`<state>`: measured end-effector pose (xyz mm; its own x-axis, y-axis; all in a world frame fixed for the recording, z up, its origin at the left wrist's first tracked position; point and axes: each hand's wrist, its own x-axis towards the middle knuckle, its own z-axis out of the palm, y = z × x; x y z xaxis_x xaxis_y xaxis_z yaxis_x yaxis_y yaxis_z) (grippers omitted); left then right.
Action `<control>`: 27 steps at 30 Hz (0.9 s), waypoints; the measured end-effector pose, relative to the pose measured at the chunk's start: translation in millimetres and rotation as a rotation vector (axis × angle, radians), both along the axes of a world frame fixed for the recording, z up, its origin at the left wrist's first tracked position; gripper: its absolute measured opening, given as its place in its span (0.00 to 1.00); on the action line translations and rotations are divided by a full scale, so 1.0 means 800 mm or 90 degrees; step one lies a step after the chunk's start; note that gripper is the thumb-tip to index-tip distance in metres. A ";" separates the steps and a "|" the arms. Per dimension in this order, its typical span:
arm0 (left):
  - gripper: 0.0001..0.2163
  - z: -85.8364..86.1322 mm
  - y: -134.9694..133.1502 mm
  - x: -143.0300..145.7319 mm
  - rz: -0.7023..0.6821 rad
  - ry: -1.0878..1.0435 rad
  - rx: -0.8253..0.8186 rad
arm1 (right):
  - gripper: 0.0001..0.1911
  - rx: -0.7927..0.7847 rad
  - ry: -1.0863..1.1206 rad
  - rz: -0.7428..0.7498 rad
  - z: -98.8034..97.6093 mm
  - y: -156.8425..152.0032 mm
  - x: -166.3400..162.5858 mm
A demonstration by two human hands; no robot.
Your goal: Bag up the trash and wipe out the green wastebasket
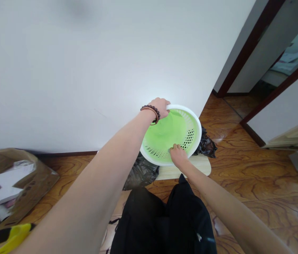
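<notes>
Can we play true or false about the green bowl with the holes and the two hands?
1. The left hand grips the far edge of the round green plastic strainer basket with a white rim. True.
2. The right hand lies flat on the floor. False: it holds the basket's near edge.
3. A brown bead bracelet sits on the left wrist. True.
4. The brown cardboard box stands on the right by the doorway. False: it is on the left, by the white wall.
5. A crumpled black plastic bag lies just below the basket. True.
</notes>
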<state>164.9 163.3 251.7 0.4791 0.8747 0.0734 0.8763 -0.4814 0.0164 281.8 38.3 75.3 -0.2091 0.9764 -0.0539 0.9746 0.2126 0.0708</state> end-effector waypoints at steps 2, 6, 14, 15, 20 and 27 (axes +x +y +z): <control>0.15 0.001 0.003 -0.003 0.012 0.003 0.005 | 0.16 -0.013 0.007 0.000 0.002 0.004 0.001; 0.16 0.001 0.005 -0.002 0.008 0.005 0.007 | 0.17 -0.029 0.019 -0.005 0.002 0.009 0.000; 0.15 0.002 -0.001 0.005 0.031 0.001 0.004 | 0.16 -0.022 0.054 -0.026 -0.005 0.009 0.000; 0.15 0.002 -0.002 0.006 0.032 0.005 0.004 | 0.16 -0.033 0.077 -0.036 -0.007 0.012 0.002; 0.15 0.001 -0.005 0.005 0.018 0.017 0.010 | 0.15 -0.063 0.301 -0.191 -0.004 0.039 0.023; 0.15 0.001 -0.010 -0.001 0.006 0.055 0.031 | 0.14 0.122 0.157 -0.039 0.021 0.037 0.041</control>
